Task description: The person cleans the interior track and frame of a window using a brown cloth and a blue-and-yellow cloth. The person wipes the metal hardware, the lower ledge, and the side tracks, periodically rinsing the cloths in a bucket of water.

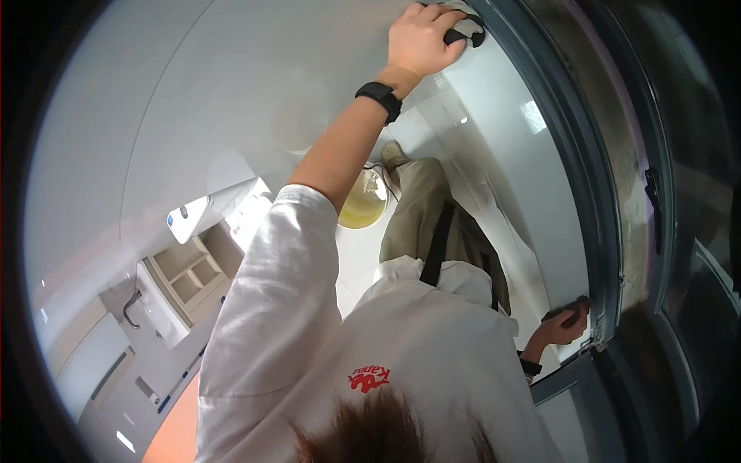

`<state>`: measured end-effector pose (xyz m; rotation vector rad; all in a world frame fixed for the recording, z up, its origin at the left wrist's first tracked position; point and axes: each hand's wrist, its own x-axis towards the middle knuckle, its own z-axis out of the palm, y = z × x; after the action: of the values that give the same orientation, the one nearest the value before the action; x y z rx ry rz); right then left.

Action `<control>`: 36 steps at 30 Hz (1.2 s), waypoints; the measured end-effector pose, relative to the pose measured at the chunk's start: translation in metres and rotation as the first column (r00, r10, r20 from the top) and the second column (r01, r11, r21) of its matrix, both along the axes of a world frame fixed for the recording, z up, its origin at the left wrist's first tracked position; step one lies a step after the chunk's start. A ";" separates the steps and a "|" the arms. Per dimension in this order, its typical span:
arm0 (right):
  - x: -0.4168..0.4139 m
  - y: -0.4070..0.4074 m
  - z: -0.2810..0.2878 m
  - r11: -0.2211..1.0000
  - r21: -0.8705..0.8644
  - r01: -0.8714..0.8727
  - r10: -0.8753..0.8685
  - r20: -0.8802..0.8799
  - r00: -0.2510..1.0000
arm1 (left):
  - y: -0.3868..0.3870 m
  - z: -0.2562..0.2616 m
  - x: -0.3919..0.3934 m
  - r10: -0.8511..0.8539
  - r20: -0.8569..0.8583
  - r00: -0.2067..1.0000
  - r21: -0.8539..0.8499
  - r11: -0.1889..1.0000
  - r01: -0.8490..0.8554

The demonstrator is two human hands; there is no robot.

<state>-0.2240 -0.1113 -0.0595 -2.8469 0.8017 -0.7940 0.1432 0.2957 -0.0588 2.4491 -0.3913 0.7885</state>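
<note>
My left hand [425, 35], with a black band at the wrist, is stretched out to the top of the view. It presses a grey and black cloth [469, 29] against the white surface beside the dark window frame [570, 121]. Lower right, my right hand [564, 329] is closed around a dark, bunched thing [576, 307], perhaps a cloth, near the frame's corner. A black band shows at that wrist too. Between the hands runs the glossy white sill [535, 168].
A bucket of yellowish liquid [362, 208] stands on the floor beside my legs. To the left are a white toilet [243, 211], an open-shelved cabinet [194, 272] and a washbasin tap [130, 309]. A dark handle [654, 191] is on the window at right.
</note>
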 end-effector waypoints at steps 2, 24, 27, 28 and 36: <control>-0.002 0.000 -0.001 0.999 -0.043 0.011 -0.012 -0.011 1.000 | 0.002 -0.001 0.000 0.002 -0.026 1.000 0.025 1.000 -0.001; -0.006 0.001 -0.003 1.000 0.000 -0.029 0.029 0.038 0.999 | 0.008 0.000 0.007 0.012 0.018 1.000 0.198 0.980 -0.016; -0.005 0.001 -0.003 0.999 0.028 -0.040 0.038 0.051 0.998 | 0.014 -0.007 0.011 0.028 -0.011 1.000 0.202 0.979 -0.025; -0.005 0.001 -0.003 0.999 0.010 -0.037 0.036 0.051 0.998 | 0.014 -0.009 0.013 0.022 0.012 1.000 0.201 0.979 -0.024; -0.004 0.001 -0.004 1.000 -0.010 -0.026 0.027 0.059 0.998 | 0.012 -0.015 0.014 0.028 -0.006 1.000 0.209 0.978 -0.026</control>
<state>-0.2279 -0.1101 -0.0638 -2.8212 0.7529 -0.8752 0.1577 0.3074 -0.0741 2.6568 -0.4589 0.7826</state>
